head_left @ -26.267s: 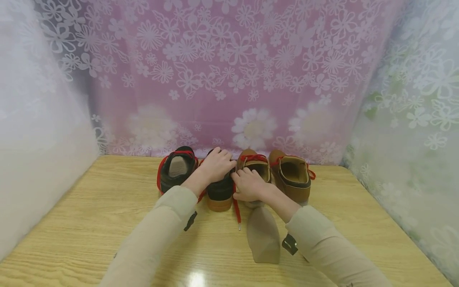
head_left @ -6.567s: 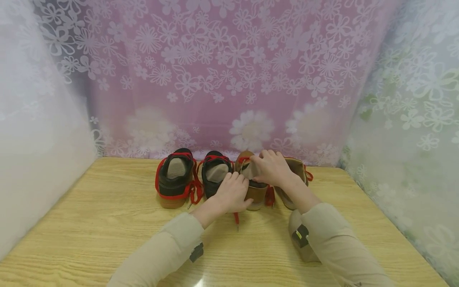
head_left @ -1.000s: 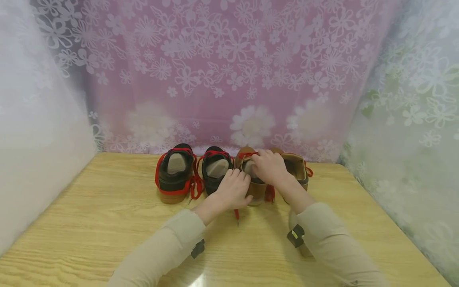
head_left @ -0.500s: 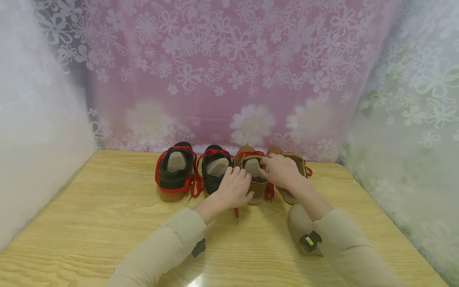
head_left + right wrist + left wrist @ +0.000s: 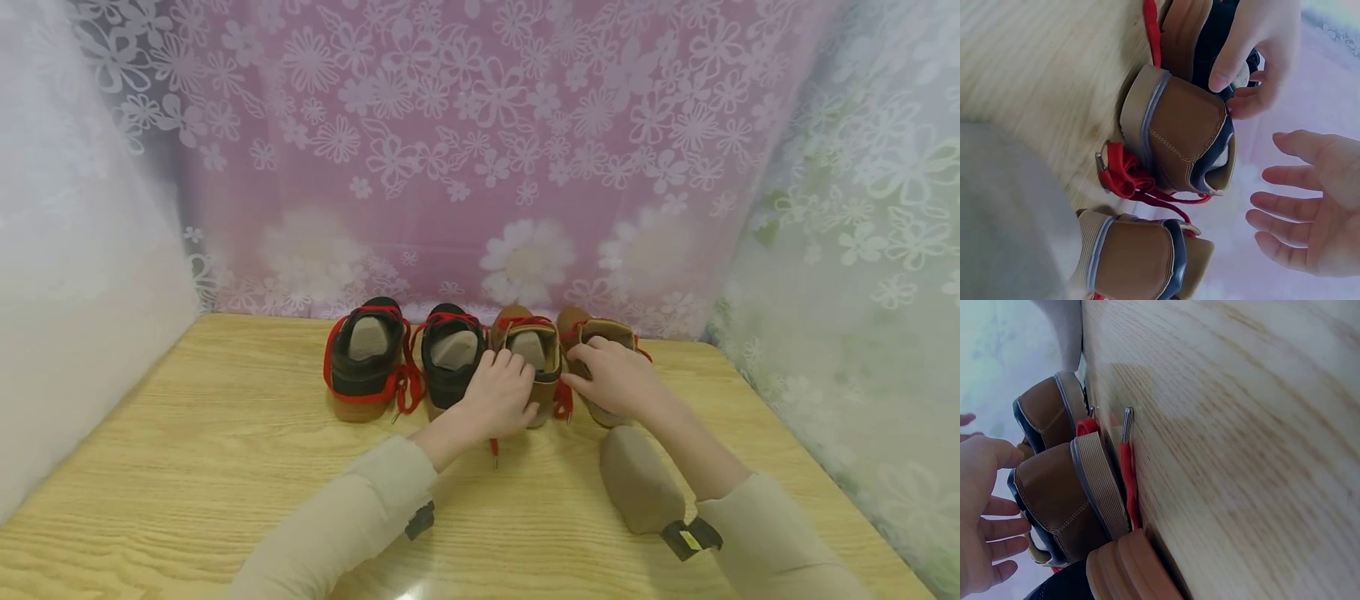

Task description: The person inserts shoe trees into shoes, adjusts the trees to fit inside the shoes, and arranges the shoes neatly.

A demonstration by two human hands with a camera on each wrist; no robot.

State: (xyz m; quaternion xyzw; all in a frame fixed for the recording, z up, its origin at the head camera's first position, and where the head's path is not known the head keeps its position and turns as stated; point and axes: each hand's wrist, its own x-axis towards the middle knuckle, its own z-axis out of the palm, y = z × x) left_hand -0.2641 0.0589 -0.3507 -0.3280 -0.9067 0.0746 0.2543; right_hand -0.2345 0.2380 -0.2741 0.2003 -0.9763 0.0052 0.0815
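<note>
Two brown shoes with red laces stand side by side. A grey-beige shoe insert (image 5: 527, 348) sits inside the left brown shoe (image 5: 543, 400). My left hand (image 5: 498, 396) is by that shoe's opening, fingers loosely bent; the left wrist view shows thumb and fingers apart beside the heel (image 5: 1054, 500). My right hand (image 5: 618, 379) hovers over the right brown shoe (image 5: 573, 318), hiding part of its opening. Its fingers are spread and hold nothing, as the right wrist view shows. Another insert (image 5: 637, 479) lies loose on the table below my right wrist.
Two black shoes stand to the left, the far-left one (image 5: 358, 387) and its neighbour (image 5: 447, 387), each with an insert inside. Loose red laces (image 5: 408, 387) hang between them. A pink floral curtain (image 5: 450, 167) backs the wooden table (image 5: 187, 483).
My right hand has left the insert in the left brown shoe and moved right, over the other brown shoe. My left hand has barely moved. Earlier, the loose insert lay farther left.
</note>
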